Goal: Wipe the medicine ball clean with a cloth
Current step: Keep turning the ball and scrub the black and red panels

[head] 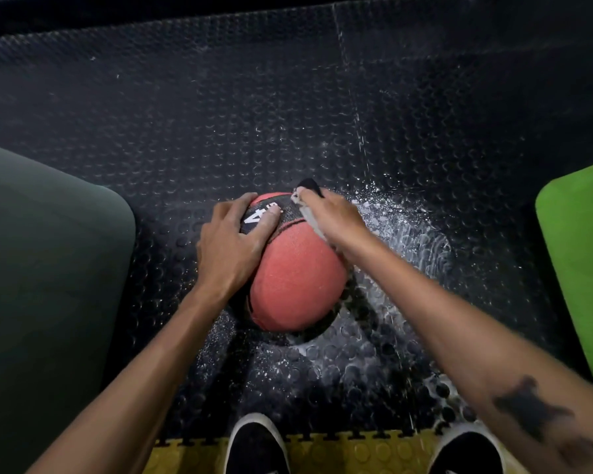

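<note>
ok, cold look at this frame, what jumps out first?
The red medicine ball at centre on the black studded floor mat, with the left hand spread over its upper left side. The right hand holds a cloth against the ball's far right edge. White powdery smears streak the mat right of the ball, and a bright green mat sits at the right edge.

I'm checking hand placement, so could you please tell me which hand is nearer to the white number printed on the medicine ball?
Left. The left hand rests on the medicine ball with fingers touching the number; the right hand holds the cloth farther right.
</note>
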